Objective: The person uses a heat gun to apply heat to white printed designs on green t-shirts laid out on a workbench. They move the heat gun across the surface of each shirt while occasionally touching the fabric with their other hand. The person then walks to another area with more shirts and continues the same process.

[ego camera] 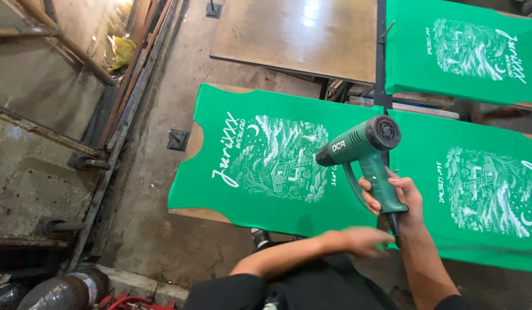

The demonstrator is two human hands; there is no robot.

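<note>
My right hand (399,198) grips the handle of a green and black heat gun (363,146). Its nozzle points left and down at the white printed picture on a green shirt (220,132) stretched flat on a wooden board. My left hand (363,240) is blurred, palm down, reaching right across my body to the near edge of that shirt, just below the gun's handle; it holds nothing I can see. The gun's black cord runs down from the handle past my right wrist.
Two more green printed shirts lie on boards, one at the right (484,189) and one at the upper right (461,46). A bare wooden board (289,34) is beyond. Concrete floor, metal rails (122,115) and a gas cylinder (59,290) lie to the left.
</note>
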